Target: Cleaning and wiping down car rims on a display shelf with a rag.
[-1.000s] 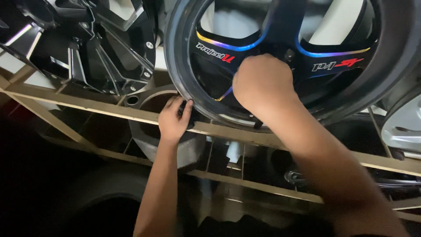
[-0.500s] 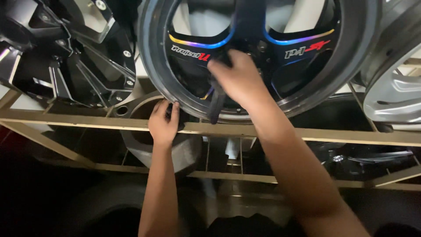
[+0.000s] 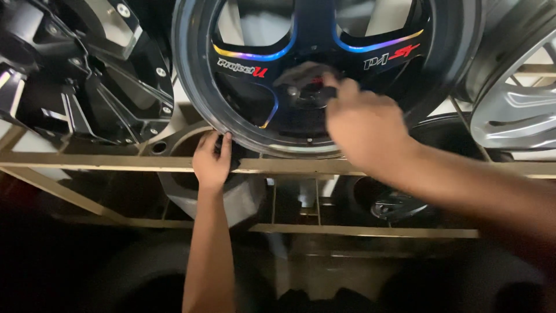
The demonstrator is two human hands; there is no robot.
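Observation:
A black alloy wheel (image 3: 194,87) with rainbow-tinted spoke edges stands upright on a pale metal rack beam (image 3: 87,162). My left hand (image 3: 211,162) grips the wheel's lower rim at its left side, fingers curled over the lip. My right hand (image 3: 365,124) reaches in from the right, with its fingertips on the dark hub (image 3: 304,93) at the wheel's centre. That hand is motion-blurred, and a dark smear by its fingers may be a cloth; I cannot tell whether it holds anything.
A black multi-spoke wheel (image 3: 87,75) stands to the left on the same rack, a silver wheel (image 3: 515,110) to the right. Below the beam lie a grey wheel (image 3: 237,200) and a dark one (image 3: 399,203). A second rack rail (image 3: 370,232) runs lower down.
My right hand has slid from the wheel's lower spoke area right and up to the hub. The view has shifted so the wheel sits further left. My left hand stays on the lower rim.

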